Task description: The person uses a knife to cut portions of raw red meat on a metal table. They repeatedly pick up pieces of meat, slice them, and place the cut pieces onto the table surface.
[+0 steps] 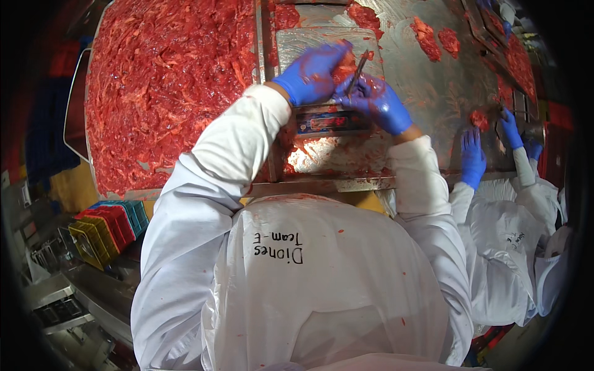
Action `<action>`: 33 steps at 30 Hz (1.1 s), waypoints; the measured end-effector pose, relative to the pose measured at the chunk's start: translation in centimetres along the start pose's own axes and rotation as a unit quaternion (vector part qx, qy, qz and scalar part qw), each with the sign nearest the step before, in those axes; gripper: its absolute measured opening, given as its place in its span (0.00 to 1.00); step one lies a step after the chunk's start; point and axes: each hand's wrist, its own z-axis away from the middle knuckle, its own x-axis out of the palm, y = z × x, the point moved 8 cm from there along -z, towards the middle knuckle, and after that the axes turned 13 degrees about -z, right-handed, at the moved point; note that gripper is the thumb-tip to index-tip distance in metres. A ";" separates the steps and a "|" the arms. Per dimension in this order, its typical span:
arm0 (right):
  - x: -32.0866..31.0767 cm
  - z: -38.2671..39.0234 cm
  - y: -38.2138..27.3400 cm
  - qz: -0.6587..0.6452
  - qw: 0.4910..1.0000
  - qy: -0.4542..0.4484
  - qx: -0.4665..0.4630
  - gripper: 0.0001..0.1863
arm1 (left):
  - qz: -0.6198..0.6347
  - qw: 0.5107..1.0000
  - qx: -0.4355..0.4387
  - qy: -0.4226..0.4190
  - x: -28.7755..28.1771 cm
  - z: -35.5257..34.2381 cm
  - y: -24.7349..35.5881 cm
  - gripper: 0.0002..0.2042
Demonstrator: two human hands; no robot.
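Note:
Both my hands wear blue gloves and meet over a digital scale (297,38) with a metal platform and a lit red display. My left hand (314,72) is closed on a piece of raw red meat (344,69), its fingers partly covering it. In my right hand (377,104) is a knife (357,74), its dark blade pointing up and away beside the meat. The fingertips of both hands nearly touch. Red smears mark the gloves and the scale.
A large bin (179,86) heaped with raw meat stands to the left. Loose meat pieces (426,40) lie on the metal table (433,93). At right, co-workers' gloved hands (473,159) are near another piece. Coloured crates (111,226) sit lower left.

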 end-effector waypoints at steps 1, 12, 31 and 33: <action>0.0 -0.1 0.1 -0.018 0.999 0.021 -0.021 0.14 | 0.053 0.997 0.037 -0.044 0.6 0.2 2.2 0.34; 2.0 5.2 7.4 -0.058 0.991 -0.001 0.120 0.23 | -0.228 0.969 0.009 0.089 -0.7 7.7 -0.3 0.09; 3.5 6.8 7.1 -0.242 0.951 0.000 0.192 0.17 | -0.215 0.974 0.003 0.076 -0.6 9.1 -1.2 0.08; 3.6 5.8 6.9 -0.231 0.956 0.016 0.180 0.18 | -0.226 0.972 0.002 0.064 -0.7 8.8 -0.9 0.08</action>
